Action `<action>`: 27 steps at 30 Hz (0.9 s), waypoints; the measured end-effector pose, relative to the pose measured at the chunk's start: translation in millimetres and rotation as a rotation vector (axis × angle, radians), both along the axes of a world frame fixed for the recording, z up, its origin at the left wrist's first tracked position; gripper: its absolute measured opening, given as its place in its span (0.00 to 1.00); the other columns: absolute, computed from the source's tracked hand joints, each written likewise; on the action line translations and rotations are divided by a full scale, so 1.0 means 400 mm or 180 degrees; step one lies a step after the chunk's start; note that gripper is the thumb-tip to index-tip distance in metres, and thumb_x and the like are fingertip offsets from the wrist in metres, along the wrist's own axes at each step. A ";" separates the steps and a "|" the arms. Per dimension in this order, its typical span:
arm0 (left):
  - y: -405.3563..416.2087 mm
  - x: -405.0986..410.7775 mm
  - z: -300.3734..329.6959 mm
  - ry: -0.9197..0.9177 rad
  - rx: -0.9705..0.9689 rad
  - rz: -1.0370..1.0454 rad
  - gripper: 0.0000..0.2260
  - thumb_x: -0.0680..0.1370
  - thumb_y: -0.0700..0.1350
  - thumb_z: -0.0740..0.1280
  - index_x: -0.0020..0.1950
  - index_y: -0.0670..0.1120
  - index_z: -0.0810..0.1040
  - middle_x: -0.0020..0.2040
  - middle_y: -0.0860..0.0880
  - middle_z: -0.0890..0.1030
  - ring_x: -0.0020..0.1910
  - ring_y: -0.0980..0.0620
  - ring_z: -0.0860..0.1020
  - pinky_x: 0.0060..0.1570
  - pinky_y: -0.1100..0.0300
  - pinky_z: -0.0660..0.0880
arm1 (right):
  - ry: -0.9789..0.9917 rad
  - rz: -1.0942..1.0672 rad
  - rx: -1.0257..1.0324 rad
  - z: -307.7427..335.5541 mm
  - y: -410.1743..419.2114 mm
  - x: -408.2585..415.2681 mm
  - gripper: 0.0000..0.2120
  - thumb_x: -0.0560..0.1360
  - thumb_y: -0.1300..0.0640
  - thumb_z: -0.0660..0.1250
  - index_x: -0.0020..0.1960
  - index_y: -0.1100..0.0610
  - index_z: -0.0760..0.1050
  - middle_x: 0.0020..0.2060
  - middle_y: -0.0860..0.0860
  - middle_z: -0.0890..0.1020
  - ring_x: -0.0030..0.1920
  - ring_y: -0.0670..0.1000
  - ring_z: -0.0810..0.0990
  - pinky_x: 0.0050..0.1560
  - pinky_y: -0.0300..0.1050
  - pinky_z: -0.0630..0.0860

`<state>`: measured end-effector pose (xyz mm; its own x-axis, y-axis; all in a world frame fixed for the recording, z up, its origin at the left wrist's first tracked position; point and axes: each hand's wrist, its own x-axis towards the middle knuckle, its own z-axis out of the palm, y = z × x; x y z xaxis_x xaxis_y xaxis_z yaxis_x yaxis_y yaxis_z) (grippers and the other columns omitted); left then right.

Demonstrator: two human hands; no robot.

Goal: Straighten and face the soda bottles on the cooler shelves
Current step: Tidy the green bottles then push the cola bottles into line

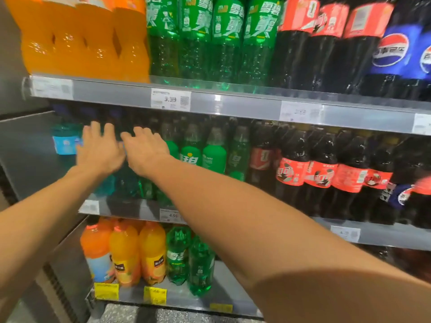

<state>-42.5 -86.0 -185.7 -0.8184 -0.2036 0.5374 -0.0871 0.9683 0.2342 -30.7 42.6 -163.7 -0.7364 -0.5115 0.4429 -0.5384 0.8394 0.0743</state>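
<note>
Both my hands reach into the middle cooler shelf at its left end. My left hand [99, 149] and my right hand [144, 150] are side by side, fingers spread, over teal-green bottles [126, 183] whose tops they hide. I cannot tell whether the fingers touch a bottle. A teal bottle with a light blue label [64, 141] stands just left of my left hand. Green soda bottles [213, 155] stand right of my right hand, then cola bottles with red labels [321, 173].
The top shelf holds orange soda [77, 36], green bottles [210, 36], cola [326, 40] and blue-labelled cola [401, 47]. The bottom shelf has orange bottles [126, 252] and two green bottles [189, 257]. Price-tag rails [221, 106] front each shelf. The cooler's grey side wall [25, 150] is at the left.
</note>
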 end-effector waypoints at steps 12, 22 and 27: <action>0.003 0.096 0.018 0.0079 0.1626 0.0223 0.17 0.75 0.35 0.61 0.65 0.36 0.71 0.64 0.33 0.75 0.64 0.34 0.72 0.60 0.46 0.69 | -0.0261 0.0256 -0.1337 0.075 0.140 0.019 0.24 0.71 0.76 0.62 0.63 0.60 0.75 0.60 0.60 0.78 0.60 0.61 0.76 0.59 0.57 0.74; 0.057 0.121 -0.068 -0.1188 0.2519 -0.0101 0.25 0.75 0.37 0.65 0.72 0.42 0.68 0.69 0.39 0.73 0.67 0.41 0.72 0.64 0.54 0.69 | 0.0208 0.0170 -0.0683 0.044 0.135 0.024 0.25 0.76 0.66 0.64 0.72 0.57 0.69 0.64 0.57 0.75 0.63 0.61 0.74 0.61 0.58 0.74; 0.126 0.101 -0.105 -0.1113 0.2772 -0.0428 0.25 0.74 0.37 0.65 0.71 0.46 0.65 0.59 0.40 0.79 0.60 0.39 0.77 0.58 0.52 0.74 | 0.0795 -0.0025 0.0042 0.030 0.113 0.014 0.28 0.77 0.57 0.68 0.75 0.56 0.65 0.69 0.56 0.73 0.67 0.60 0.71 0.62 0.56 0.70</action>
<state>-2.2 -35.5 -227.8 -0.9500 -0.3098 -0.0392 -0.1895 0.4724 0.8607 -25.1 87.8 -151.8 -0.6088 -0.5130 0.6051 -0.4954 0.8416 0.2152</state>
